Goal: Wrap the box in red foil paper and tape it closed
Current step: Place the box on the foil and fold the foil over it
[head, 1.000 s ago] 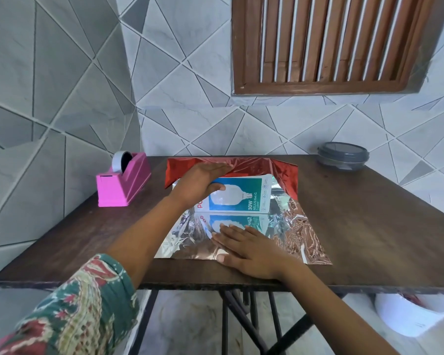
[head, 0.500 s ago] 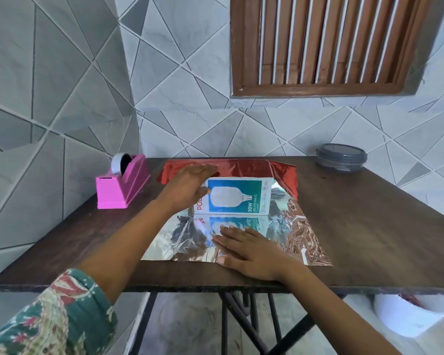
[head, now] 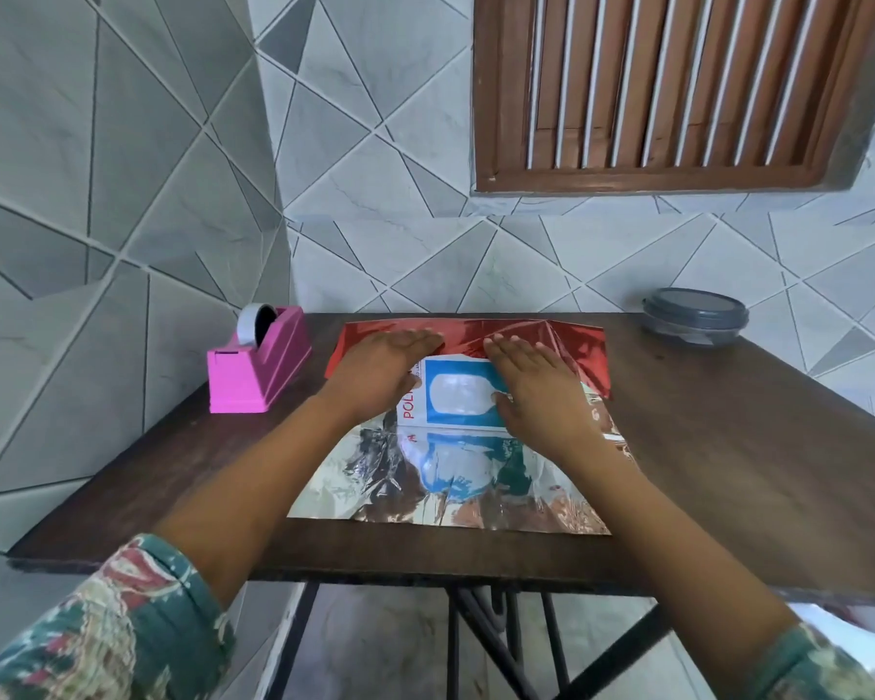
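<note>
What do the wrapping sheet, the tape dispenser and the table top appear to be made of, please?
Wrapping sheet: thin metallic foil paper, red outside, mirror-silver inside; it creases and reflects the print of the box. Tape dispenser: probably moulded plastic, matt pink, uniform colour. Table top: looks like dark-stained wood or board, faint grain showing.

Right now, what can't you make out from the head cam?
Head view only:
- Box: both ends lie under the left hand and right hand; the print is blurred.
- Red foil paper: the far flap's contact with the box top is hidden by the fingers.
- Gray container: the lid hides the contents.
- Tape dispenser: the free tape end is too small to see.
</note>
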{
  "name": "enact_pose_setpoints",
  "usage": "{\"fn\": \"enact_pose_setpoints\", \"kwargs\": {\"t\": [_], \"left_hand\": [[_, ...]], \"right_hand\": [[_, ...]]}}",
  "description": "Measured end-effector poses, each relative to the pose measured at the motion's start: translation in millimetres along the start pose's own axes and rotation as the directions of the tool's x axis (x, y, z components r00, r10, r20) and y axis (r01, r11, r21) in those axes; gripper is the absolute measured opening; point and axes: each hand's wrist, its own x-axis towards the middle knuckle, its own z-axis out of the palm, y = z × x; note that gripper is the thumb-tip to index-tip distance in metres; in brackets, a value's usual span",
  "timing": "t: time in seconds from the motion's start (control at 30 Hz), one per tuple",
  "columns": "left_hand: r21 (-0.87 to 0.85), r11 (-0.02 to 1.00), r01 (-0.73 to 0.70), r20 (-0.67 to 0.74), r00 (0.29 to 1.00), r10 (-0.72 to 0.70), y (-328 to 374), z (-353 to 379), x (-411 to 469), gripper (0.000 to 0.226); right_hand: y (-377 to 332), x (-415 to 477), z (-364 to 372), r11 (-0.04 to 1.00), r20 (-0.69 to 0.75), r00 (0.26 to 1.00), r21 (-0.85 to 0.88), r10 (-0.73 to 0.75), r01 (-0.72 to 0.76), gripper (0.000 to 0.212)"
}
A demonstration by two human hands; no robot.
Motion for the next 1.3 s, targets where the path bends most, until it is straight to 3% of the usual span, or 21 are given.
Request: {"fn": "enact_pose_setpoints", "kwargs": {"t": [0.3,0.5,0.6,0.73,0.77,0.8,0.87,0.93,0.97,1.3], "left_hand": [[0.067,0.998,0.002,-0.028,1.000,0.000,3,4,-3,0.059],[-0.054,0.994,0.090,-0.048,0.995,-0.093,-11,11,-11,0.061],[-0.110,0.981,0.160,-0.072,0.983,-0.168,-24,12,-21,0.064],[-0.192,0.936,0.297,-0.354,0.868,-0.348,-15,8,-50,0.026],[-0.198,0.934,0.297,-0.365,0.862,-0.351,-10,8,-61,0.018],[-0.187,0.934,0.303,-0.300,0.888,-0.348,-5,8,-69,0.016],[-0.122,0.931,0.344,0.054,0.939,-0.340,1,16,-82,0.034],[-0.075,0.930,0.359,0.395,0.867,-0.303,0,22,-88,0.055],[-0.084,0.931,0.355,0.463,0.841,-0.279,-1,24,-88,0.060],[-0.091,0.922,0.376,0.522,0.807,-0.277,-4,23,-90,0.065]], "right_hand": [[6,2,12,1.000,-0.201,0.979,-0.027,-0.001,-0.005,0.052],[2,13,3,0.997,-0.267,0.964,-0.071,-0.008,-0.012,0.036],[-2,23,7,0.999,-0.233,0.972,-0.036,-0.026,0.018,0.046],[-9,35,12,0.998,-0.155,0.987,-0.038,-0.051,0.046,0.061],[-11,37,14,0.998,-0.138,0.989,-0.045,-0.055,0.049,0.066],[-12,37,16,0.997,-0.129,0.990,-0.059,-0.062,0.055,0.070],[-16,38,20,0.995,-0.099,0.993,-0.079,-0.066,0.059,0.076],[-19,37,24,0.995,-0.083,0.995,-0.092,-0.052,0.044,0.079],[-19,37,25,0.995,-0.091,0.995,-0.095,-0.040,0.032,0.079],[-17,38,30,0.997,-0.114,0.993,-0.080,0.013,-0.023,0.074]]}}
